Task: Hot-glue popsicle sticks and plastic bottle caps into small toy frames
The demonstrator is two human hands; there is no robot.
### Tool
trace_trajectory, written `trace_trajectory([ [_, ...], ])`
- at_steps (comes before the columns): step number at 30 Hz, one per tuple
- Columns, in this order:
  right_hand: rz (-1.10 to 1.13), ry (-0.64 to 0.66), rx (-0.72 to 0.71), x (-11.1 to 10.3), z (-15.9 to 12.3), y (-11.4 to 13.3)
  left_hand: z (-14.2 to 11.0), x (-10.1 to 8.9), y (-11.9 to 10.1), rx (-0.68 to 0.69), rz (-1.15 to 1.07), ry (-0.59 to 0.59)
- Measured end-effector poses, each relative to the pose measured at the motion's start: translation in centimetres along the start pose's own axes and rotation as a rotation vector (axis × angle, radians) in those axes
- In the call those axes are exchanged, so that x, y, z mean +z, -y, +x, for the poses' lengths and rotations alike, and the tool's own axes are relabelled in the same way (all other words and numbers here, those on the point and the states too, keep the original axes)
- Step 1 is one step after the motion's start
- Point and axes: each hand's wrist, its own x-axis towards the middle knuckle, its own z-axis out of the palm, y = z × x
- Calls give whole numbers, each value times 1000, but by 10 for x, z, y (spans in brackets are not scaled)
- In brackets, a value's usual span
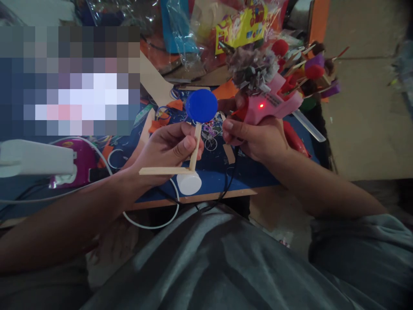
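One white cap (pixel 189 184) lies nearest us, above a blue tabletop (pixel 216 174), at the foot of a wooden stick (pixel 195 147) whose long axis runs away to a blue disc (pixel 201 106); a second stick (pixel 159 171) juts left. We find the left hand (pixel 171 144) pinching the first stick. To its right, apart from it, the right hand (pixel 258 135) closes around a pink glue gun (pixel 274 105). Beyond, we note a yellow-labelled plastic bag (pixel 241 28).

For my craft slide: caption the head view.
Left hand holds wooden sticks with a blue cap; right hand grips a pink glue gun.
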Motion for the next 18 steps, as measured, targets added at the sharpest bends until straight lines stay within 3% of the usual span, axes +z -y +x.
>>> trace_trajectory([
  [5, -18, 72, 53, 2, -3, 3, -2, 6, -5, -160, 46, -30],
  [11, 21, 79, 33, 3, -1, 7, -1, 5, -5, -151, 34, -22],
  [18, 98, -68, -86, 11, 4, 14, -1, 3, -10, -274, 22, -75],
])
